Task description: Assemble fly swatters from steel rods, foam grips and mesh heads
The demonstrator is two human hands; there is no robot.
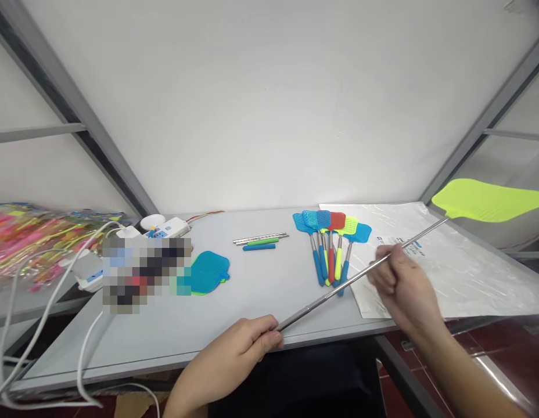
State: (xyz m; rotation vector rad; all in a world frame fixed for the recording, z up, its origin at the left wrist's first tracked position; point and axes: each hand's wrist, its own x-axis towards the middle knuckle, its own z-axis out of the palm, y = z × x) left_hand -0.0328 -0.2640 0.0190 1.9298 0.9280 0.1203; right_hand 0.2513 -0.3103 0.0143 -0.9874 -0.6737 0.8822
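Observation:
Held across the front of the table is a fly swatter with a yellow-green head (487,200) and a long extended metal telescopic rod (334,290). My left hand (239,357) is closed around the rod's lower end, and whatever handle may be there is hidden. Farther up, my right hand (402,284) wraps its fingers round the rod, below the head. Behind the rod lies a bunch of shorter swatters (331,244) with blue, red and yellow-green heads and coloured handles. Loose blue swatter heads (208,271) are stacked left of the middle.
Loose metal rods (256,238) lie mid-table beside a green handle (263,241) and a blue handle (259,247). A white plastic bag (409,273) covers the right side. Power strips (169,229) and white cables (47,302) are at left, near colourful packaged items (38,238).

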